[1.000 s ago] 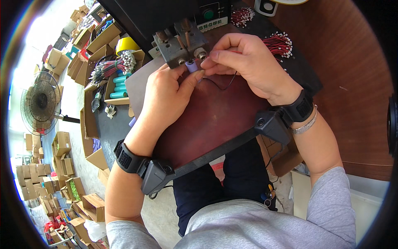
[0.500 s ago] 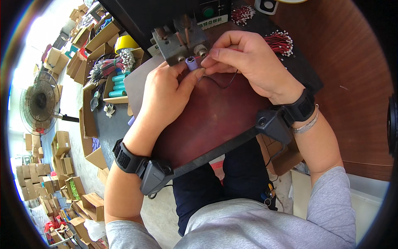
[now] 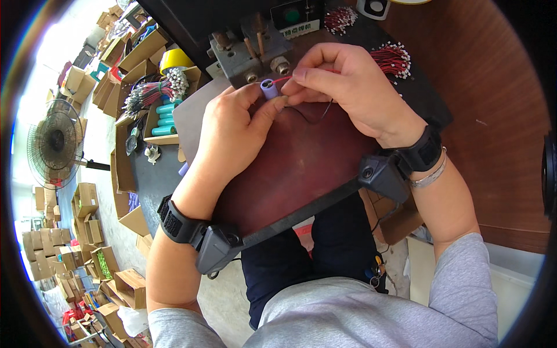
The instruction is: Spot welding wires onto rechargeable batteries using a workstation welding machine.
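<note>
Between thumb and fingers, my left hand holds a small purple cylindrical battery cell with its end turned up. My right hand pinches a thin red wire, whose tip reaches the cell's top end; whether it touches the metal there I cannot tell. A black wire loops below my right fingers. Just beyond the cell stands a spot welder's metal block with two copper electrode pins.
Bundles of red and black wires with white connectors lie at the right back. At left, a cardboard box holds teal cells beside a wire bundle. A yellow tape roll sits behind; a fan stands far left.
The red wire's tip now shows plainly at the cell's top end. The cell has shifted very slightly; both hands keep nearly the same place and grip.
</note>
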`<state>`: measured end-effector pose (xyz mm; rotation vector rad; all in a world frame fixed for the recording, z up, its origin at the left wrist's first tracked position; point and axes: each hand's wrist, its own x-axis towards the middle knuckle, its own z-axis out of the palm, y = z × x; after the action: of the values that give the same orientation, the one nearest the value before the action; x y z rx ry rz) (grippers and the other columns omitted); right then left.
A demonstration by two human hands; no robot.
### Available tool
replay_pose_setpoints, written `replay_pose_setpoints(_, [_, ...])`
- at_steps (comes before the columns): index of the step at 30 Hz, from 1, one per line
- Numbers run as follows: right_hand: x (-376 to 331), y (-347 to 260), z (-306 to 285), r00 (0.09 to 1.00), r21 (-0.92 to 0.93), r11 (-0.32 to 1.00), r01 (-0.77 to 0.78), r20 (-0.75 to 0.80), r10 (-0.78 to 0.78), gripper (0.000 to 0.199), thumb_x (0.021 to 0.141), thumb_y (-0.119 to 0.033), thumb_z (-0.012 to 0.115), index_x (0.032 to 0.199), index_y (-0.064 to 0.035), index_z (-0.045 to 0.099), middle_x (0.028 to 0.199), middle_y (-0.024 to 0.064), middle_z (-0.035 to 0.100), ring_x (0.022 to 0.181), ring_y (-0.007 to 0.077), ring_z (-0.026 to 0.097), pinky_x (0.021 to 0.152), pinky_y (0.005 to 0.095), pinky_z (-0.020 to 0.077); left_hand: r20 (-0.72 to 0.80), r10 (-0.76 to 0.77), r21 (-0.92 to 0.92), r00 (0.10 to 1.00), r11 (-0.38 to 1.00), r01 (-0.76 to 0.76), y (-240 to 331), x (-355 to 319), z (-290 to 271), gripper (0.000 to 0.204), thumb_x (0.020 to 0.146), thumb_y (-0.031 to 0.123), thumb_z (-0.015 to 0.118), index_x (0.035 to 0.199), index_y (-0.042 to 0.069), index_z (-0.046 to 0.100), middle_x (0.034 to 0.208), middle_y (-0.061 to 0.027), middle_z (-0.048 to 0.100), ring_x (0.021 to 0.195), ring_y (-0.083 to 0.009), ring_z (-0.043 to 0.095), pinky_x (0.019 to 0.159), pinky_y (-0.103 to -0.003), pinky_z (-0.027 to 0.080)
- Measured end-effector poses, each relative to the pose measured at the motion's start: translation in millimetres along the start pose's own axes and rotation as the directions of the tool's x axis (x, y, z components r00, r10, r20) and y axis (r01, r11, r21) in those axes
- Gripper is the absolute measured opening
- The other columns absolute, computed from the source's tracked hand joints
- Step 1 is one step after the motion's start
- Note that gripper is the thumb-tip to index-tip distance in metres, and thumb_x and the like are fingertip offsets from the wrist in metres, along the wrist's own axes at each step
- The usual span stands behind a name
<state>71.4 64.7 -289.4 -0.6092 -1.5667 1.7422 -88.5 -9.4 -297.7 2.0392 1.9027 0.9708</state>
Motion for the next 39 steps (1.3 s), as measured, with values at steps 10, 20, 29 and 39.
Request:
replay_pose_setpoints(10, [1.8, 3.1, -0.1, 0.999, -0.032, 0.999, 0.035, -0.016, -0.035, 0.012, 0.076, -0.006, 0.055, 0.08, 0.0053, 0.055, 0.074, 0.0118, 0.061, 0.069, 0.0143, 0.058, 0.063, 0.0245, 0.0471, -0.02, 0.02, -0.042, 1.0, 0.999, -0.021, -0.7, -0.1, 1.4, 0.025, 0.075, 0.025, 0.06, 0.078, 0.0, 0.06, 0.065, -0.0164, 0.054, 0.064, -0.0314, 0.053, 0.059, -0.037, 0.041])
replay_pose_setpoints(20, [3.2, 1.2, 2.2, 0.999, 0.003, 1.0, 0.029, -0.022, -0.029, 0.012, 0.075, -0.005, 0.054, 0.08, 0.0061, 0.056, 0.076, 0.0127, 0.061, 0.069, 0.0155, 0.059, 0.064, 0.0244, 0.0476, 0.017, -0.033, -0.022, 0.999, 0.999, 0.033, 3.2, -0.5, -0.5, 0.024, 0.076, 0.025, 0.06, 0.081, 0.001, 0.061, 0.068, -0.0176, 0.055, 0.064, -0.0331, 0.053, 0.058, -0.038, 0.041])
replay_pose_setpoints(29, [7.2, 3.2, 3.8, 0.999, 0.032, 0.999, 0.017, -0.028, -0.016, 0.011, 0.074, -0.004, 0.053, 0.078, 0.006, 0.055, 0.074, 0.0129, 0.061, 0.068, 0.0165, 0.059, 0.063, 0.0252, 0.0475, 0.003, 0.006, -0.032, 1.0, 0.999, -0.006, 1.0, -1.5, -0.6, 0.023, 0.076, 0.022, 0.059, 0.084, 0.001, 0.061, 0.071, -0.0176, 0.056, 0.069, -0.0336, 0.054, 0.061, -0.037, 0.042])
replay_pose_setpoints(39, [6.0, -0.1, 3.9, 0.999, 0.051, 0.998, -0.029, -0.038, 0.031, 0.011, 0.074, -0.005, 0.052, 0.076, 0.005, 0.055, 0.076, 0.0142, 0.061, 0.066, 0.017, 0.058, 0.062, 0.0259, 0.0471, 0.001, 0.007, -0.042, 1.0, 0.999, -0.007, 2.2, -0.9, -1.1, 0.023, 0.076, 0.022, 0.059, 0.086, 0.002, 0.061, 0.071, -0.017, 0.056, 0.068, -0.033, 0.055, 0.061, -0.037, 0.043])
